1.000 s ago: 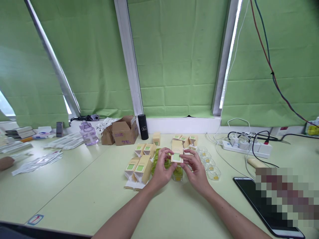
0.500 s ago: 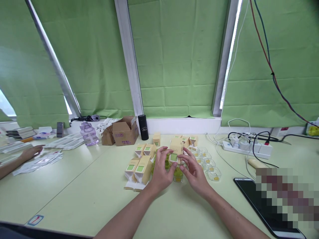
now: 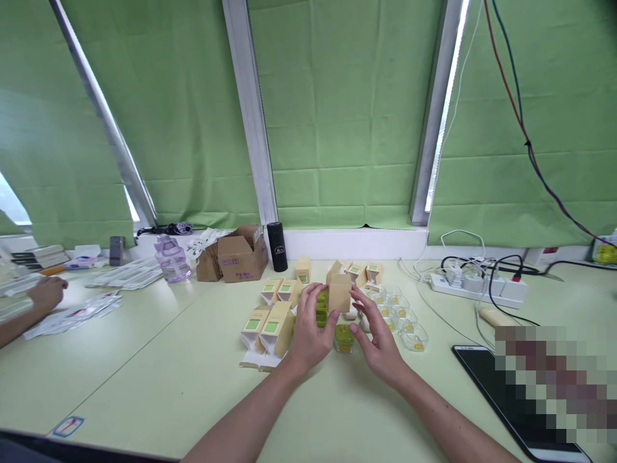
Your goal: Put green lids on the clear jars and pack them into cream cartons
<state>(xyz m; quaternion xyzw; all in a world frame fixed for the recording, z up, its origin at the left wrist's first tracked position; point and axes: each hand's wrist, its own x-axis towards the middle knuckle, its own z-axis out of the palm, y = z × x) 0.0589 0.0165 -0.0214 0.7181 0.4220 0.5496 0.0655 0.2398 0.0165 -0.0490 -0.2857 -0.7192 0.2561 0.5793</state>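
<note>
Head view: pinching small tan carton (image 3: 340,294) between left grip (image 3: 312,331) and right grip (image 3: 380,334) above worktop (image 3: 164,373); could dent it by oversqueezing, or topple nearby yellow-green cup (image 3: 344,339) by dipping low.

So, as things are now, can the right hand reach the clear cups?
Probably yes: the clear cups are just beside the right hand and nothing visible stands between, though it seems to touch a box.
</note>
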